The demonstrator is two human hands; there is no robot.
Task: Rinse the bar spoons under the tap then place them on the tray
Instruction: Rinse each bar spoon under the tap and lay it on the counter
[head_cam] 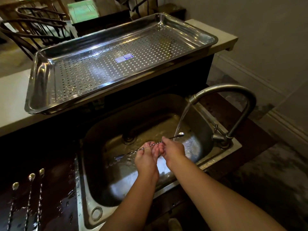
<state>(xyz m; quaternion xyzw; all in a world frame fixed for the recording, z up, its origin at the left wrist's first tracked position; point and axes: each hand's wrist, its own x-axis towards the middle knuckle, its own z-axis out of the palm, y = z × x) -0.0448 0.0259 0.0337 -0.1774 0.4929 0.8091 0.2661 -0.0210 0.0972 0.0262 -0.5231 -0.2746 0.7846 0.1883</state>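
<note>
The perforated steel tray [120, 64] sits on the pale tabletop [15, 97] behind the sink [150, 164], apparently empty. Over the sink, the tap [233, 100] pours a steady stream. Both hands hold one bar spoon [150, 145] level above the basin: the left hand [146, 157] pinches mid-shaft, the right hand [173, 149] closes nearer the bowl, which sits at the stream. Rolling the twisted shaft through the water would likely rinse it best. Three more spoons [30, 194] wait left of the sink.
</note>
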